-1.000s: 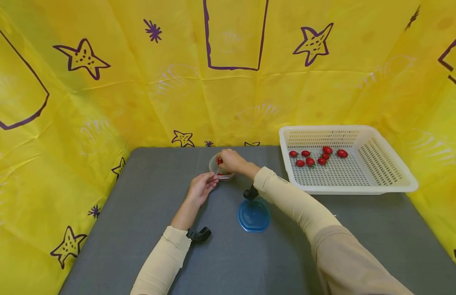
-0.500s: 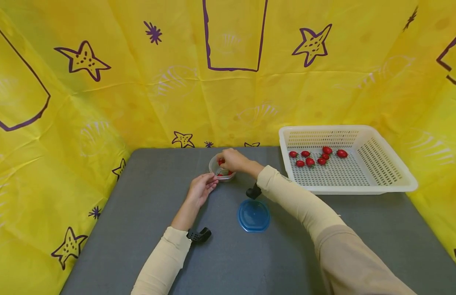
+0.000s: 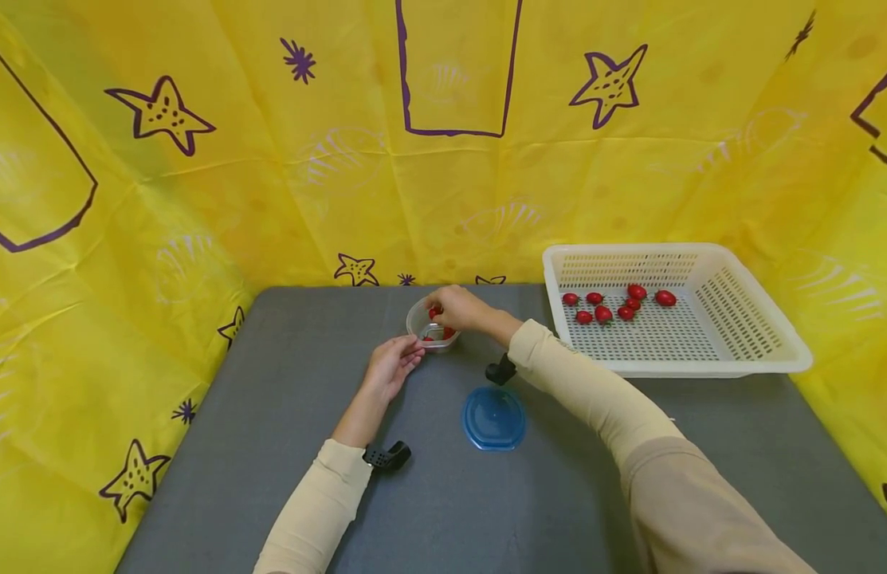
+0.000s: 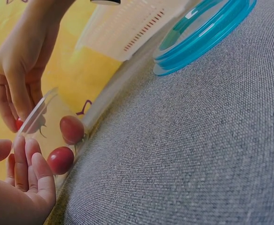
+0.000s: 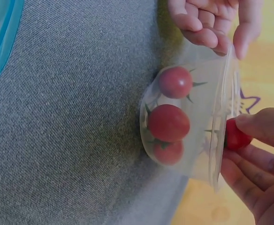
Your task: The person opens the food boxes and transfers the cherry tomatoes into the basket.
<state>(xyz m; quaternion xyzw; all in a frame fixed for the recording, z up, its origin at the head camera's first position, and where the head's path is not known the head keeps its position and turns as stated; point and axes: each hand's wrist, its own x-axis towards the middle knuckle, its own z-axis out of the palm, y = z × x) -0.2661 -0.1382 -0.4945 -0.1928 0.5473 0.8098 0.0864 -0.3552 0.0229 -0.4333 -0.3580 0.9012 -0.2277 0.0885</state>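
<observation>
A small clear plastic container stands near the table's far edge. My left hand pinches its near-left rim between thumb and fingers. In the right wrist view, several cherry tomatoes with green stems show through the container's wall. My right hand is at the mouth of the container, from the right. Its thumb and fingers pinch another red cherry tomato right at the rim. A blue lid lies flat on the table, nearer the body than the container.
A white perforated plastic basket stands at the back right, with several cherry tomatoes on its left side. Grey cloth covers the table. A yellow curtain with starfish drawings hangs close behind and at both sides.
My right hand has shifted slightly right and up over the container, uncovering more of the tomatoes inside. My left hand, the lid and the basket stay where they were.
</observation>
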